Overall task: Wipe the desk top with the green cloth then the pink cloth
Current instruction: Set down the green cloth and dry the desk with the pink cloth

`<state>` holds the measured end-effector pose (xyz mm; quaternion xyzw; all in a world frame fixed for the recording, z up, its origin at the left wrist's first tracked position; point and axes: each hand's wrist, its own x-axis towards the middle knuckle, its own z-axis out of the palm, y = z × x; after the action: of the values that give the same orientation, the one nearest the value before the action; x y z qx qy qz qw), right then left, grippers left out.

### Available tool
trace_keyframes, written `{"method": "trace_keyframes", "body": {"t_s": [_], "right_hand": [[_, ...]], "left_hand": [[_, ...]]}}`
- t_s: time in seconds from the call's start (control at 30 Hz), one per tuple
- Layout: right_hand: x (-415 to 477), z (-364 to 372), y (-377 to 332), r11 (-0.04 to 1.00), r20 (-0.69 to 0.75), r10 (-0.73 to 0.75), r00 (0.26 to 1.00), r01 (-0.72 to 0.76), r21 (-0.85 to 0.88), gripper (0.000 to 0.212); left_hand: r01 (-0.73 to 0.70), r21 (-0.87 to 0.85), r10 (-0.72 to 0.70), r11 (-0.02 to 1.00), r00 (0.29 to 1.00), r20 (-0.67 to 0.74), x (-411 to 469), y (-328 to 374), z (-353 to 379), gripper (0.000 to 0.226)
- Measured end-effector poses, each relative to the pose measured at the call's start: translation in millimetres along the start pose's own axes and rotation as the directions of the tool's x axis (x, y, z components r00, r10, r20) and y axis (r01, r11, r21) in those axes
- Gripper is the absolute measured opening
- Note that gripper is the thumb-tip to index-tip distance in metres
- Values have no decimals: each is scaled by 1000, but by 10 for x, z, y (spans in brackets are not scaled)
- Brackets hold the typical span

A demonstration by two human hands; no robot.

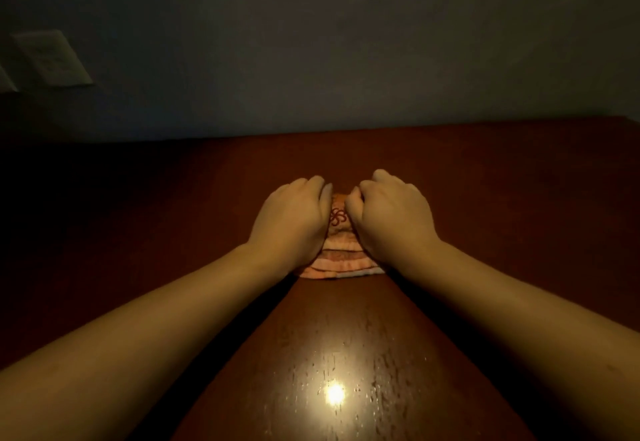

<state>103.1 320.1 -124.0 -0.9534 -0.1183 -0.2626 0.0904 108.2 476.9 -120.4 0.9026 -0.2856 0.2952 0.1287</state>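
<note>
a dim wall [346, 42] fills the upper half of the frame and a reddish-brown desk top [519, 198] the lower half. the left hand [291, 222] and right hand [391, 219] are set side by side at the centre, fingers curled down and bunched onto the pink cloth [341, 257], which lies folded flat on the wood beneath them. the fingertips are hidden. no green cloth is seen, so the second wipe is judged to be in hand. the cloth is best kept flat under even pressure from both palms and drawn in long overlapping strokes towards the dark left and right edges. a wall plate [52, 58] is seen at upper left, and a small glare [335, 394] at lower centre.
</note>
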Motion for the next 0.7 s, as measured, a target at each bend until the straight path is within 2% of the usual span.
{"method": "trace_keyframes", "body": {"t_s": [0.07, 0.17, 0.23, 0.33, 0.43, 0.5, 0.57, 0.63, 0.7], "right_hand": [[169, 89, 42, 1000, -28, 4, 1000, -4, -15, 20], [407, 153, 44, 999, 25, 27, 999, -26, -33, 19], [433, 155, 43, 999, 13, 7, 1000, -6, -32, 18], [312, 157, 61, 1000, -11, -14, 1000, 14, 1, 20], [295, 175, 80, 996, -74, -85, 994, 84, -19, 19], [455, 248, 127, 990, -100, -129, 987, 123, -69, 26], [624, 313, 137, 991, -97, -119, 988, 113, -68, 27], [764, 381, 126, 995, -68, -72, 995, 66, -80, 14], [761, 409, 134, 994, 0, 18, 1000, -18, -107, 26]], "left_hand": [[28, 1, -28, 1000, 1000, -4, 150, -54, 62, 11], [196, 19, -197, 980, 974, 109, 382, -155, 194, 24], [226, -6, -225, 974, 970, 98, 400, -224, 231, 23], [6, 12, -6, 1000, 1000, 0, 238, -213, 176, 19], [-37, 66, 37, 997, 999, 4, 236, -252, 181, 21], [77, 52, -79, 996, 996, 33, 367, -299, 243, 9], [212, 48, -216, 976, 970, 108, 506, -350, 290, 20], [285, 85, -294, 955, 945, 143, 587, -355, 322, 25], [340, 114, -354, 934, 923, 151, 554, -352, 300, 30]]}}
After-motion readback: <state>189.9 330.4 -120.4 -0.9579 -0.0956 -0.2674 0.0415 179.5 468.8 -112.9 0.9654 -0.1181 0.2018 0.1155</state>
